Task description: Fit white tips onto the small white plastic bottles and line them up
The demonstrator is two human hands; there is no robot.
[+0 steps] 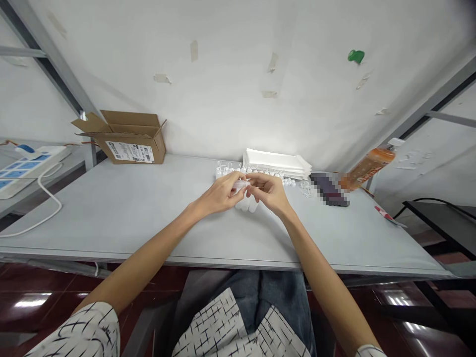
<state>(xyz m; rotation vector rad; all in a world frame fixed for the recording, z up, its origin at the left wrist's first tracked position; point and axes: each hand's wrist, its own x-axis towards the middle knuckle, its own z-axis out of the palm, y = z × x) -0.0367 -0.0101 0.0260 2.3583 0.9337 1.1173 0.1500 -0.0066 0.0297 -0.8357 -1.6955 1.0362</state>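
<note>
My left hand [225, 191] is closed around a small translucent white plastic bottle [241, 184], held sideways over the table. The fingers of my right hand [269, 191] are pinched together at the bottle's right end; what they grip is too small to make out. Under and just beyond my hands lie several similar white bottles [246, 204], partly hidden by my fingers. A row of small white pieces with thin loops [223, 169] stands behind them. To the right rests a little heap of thin white loops [305, 188].
A stack of white trays or sheets [275, 159] lies against the wall. Right of it are a dark phone [330, 190], blurred, and a tilted bottle of orange drink [372, 166]. An open cardboard box [136, 141] stands back left, and a power strip [31, 166] lies far left.
</note>
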